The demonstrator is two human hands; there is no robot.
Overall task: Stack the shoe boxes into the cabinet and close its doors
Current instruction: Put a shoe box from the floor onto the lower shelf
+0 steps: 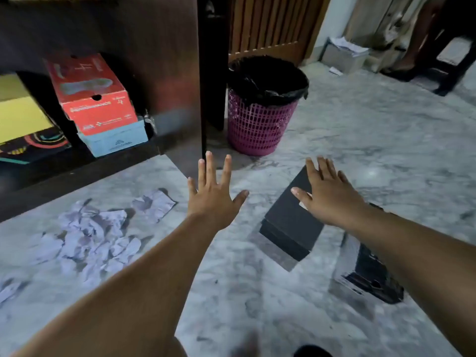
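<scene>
A black shoe box [291, 222] lies on the marble floor at centre right. My right hand [327, 194] hovers over its far end with fingers spread. My left hand [213, 191] is stretched out to the left of the box, fingers spread, holding nothing. Another dark box [371, 276] sits on the floor under my right forearm. Inside the open dark wooden cabinet [144, 34] a red shoe box [90, 96] rests on a light blue box [116, 140]. A yellow box [20, 112] sits at the far left on a patterned black box [28, 148]. The cabinet door [203, 73] stands open, edge-on.
A pink mesh bin [260, 119] lined with a black bag stands just right of the cabinet door. Crumpled white papers [95, 233] litter the floor at the left. A person's legs [422, 34] and a stool are at the far back right.
</scene>
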